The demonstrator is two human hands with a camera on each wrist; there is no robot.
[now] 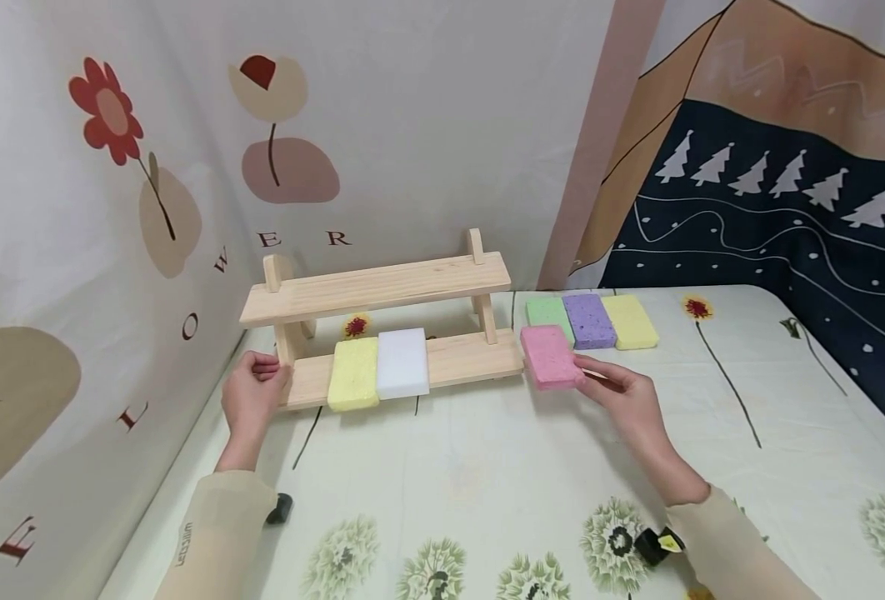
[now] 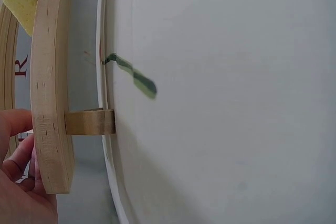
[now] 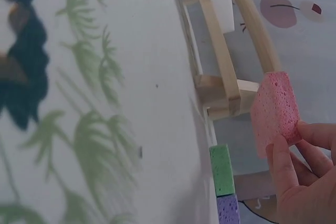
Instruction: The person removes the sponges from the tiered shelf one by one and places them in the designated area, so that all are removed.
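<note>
A two-tier wooden rack point(image 1: 375, 287) stands at the back of the table. Its lower shelf carries a yellow sponge point(image 1: 353, 374) and a white sponge point(image 1: 402, 363) side by side, both jutting past the front edge. My left hand point(image 1: 253, 400) grips the left end of that lower shelf, the thumb and fingers around the board point(image 2: 51, 93) in the left wrist view. Between thumb and fingertips, my right hand point(image 1: 626, 404) pinches a pink sponge point(image 1: 549, 357) by its right edge, close to the shelf's right end. In the right wrist view the pink sponge point(image 3: 275, 114) is tilted.
Right of the rack, a green sponge point(image 1: 549, 313), a purple sponge point(image 1: 589, 322) and another yellow sponge point(image 1: 630, 322) lie in a row, the green one partly hidden behind the pink one. Printed cloth walls point(image 1: 427, 125) rise behind and at the left.
</note>
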